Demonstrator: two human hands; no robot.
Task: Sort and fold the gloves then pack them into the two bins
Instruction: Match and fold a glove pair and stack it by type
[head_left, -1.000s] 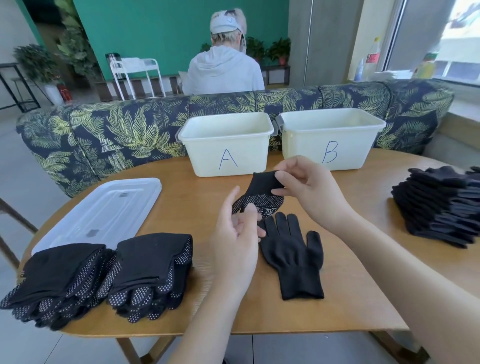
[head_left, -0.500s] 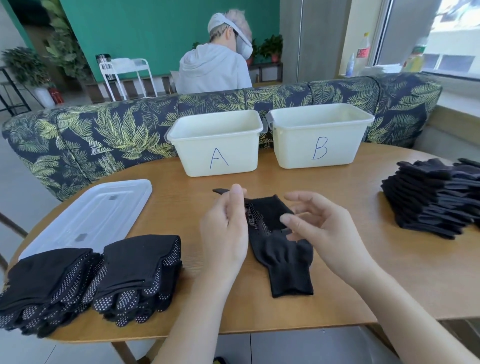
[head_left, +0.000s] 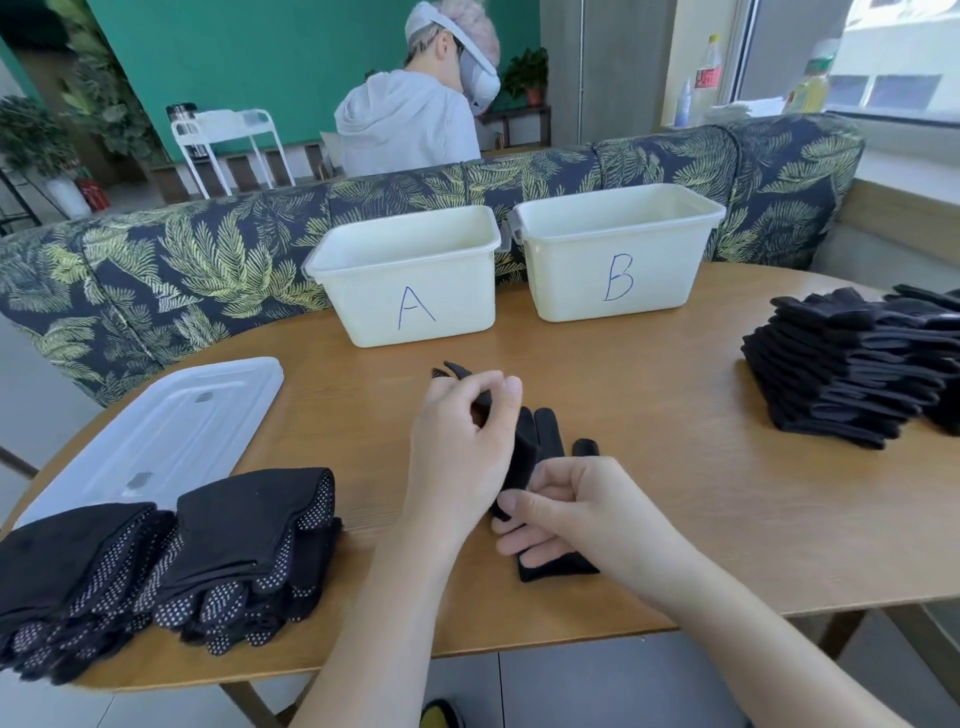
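Gloves: black knit glove pair (head_left: 540, 441) lay mid-table, near the cream plastic bins (head_left: 415, 312).
Left hand (head_left: 462, 447): curled — pinching glove fingers.
Right hand (head_left: 576, 514): curled — gripping the cuff end.

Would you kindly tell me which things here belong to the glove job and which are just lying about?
Job: gloves being folded in left hand and right hand; folded stacks; unfolded pile; bin A; bin B.
Lying about: white lid; sofa; bottles on the sill.
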